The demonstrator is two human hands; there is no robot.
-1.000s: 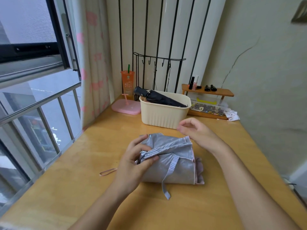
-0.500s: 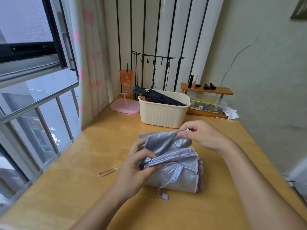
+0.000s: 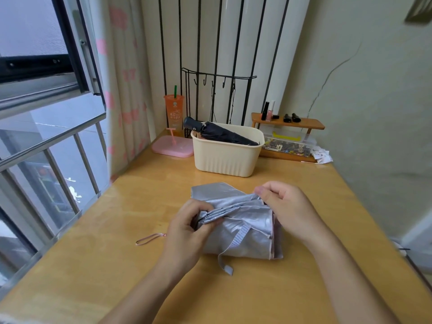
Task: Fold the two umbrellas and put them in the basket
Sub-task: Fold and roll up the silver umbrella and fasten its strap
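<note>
A silver-grey umbrella [image 3: 240, 228] lies collapsed on the wooden table [image 3: 117, 265], its cloth in loose pleats and its striped strap trailing toward me. My left hand [image 3: 187, 232] pinches the pleats at the umbrella's left end. My right hand [image 3: 287, 206] grips a fold of cloth at its upper right edge. A thin pink wrist loop [image 3: 149, 238] sticks out to the left of my left hand. Behind it stands a cream basket [image 3: 226, 160] with a folded black umbrella [image 3: 219, 133] lying slanted inside, handle over the left rim.
A pink stand [image 3: 173, 148] and an orange cup [image 3: 174, 114] sit left of the basket. A small wooden shelf [image 3: 287, 123] with cosmetics and a clear box [image 3: 288, 145] stand at the back right. Window bars run along the table's left edge; a wall bounds the right.
My right hand came down onto the cloth, took hold of a fold and drew it toward the pleats. My left hand kept its pinch on the left end.
</note>
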